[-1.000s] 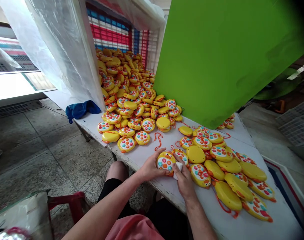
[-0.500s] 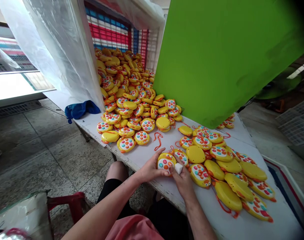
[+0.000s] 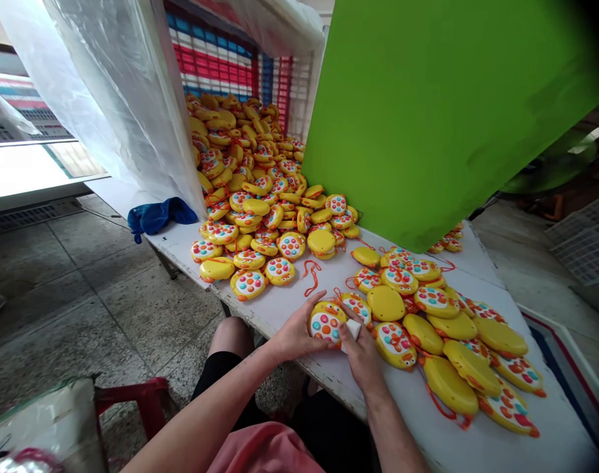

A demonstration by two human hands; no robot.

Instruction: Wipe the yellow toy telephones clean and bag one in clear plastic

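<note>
My left hand (image 3: pixel 295 336) is closed around the edge of a yellow chick-shaped toy (image 3: pixel 325 326), whose white face carries pink, orange and turquoise buttons. Between the thumb and fingers of my right hand (image 3: pixel 366 362) is a small white block (image 3: pixel 353 328), held against the toy's right side. What the block is made of I cannot tell. An orange cord loop (image 3: pixel 337 293) shows just above the toy. Right behind my right fingers lies another chick toy (image 3: pixel 357 307), partly covered by them.
A large heap of the same toys (image 3: pixel 255 205) spills from a mesh-sided enclosure. More toys (image 3: pixel 440 328) lie on the right of the white table (image 3: pixel 299 276). A green panel (image 3: pixel 427 118) stands behind. A loose orange cord (image 3: pixel 310 277) and a blue cloth (image 3: pixel 161 215) lie on the table.
My right thumb and the white block have shifted slightly right across the toy, leaving more of its buttons showing. My left hand keeps its hold, almost unmoved.
</note>
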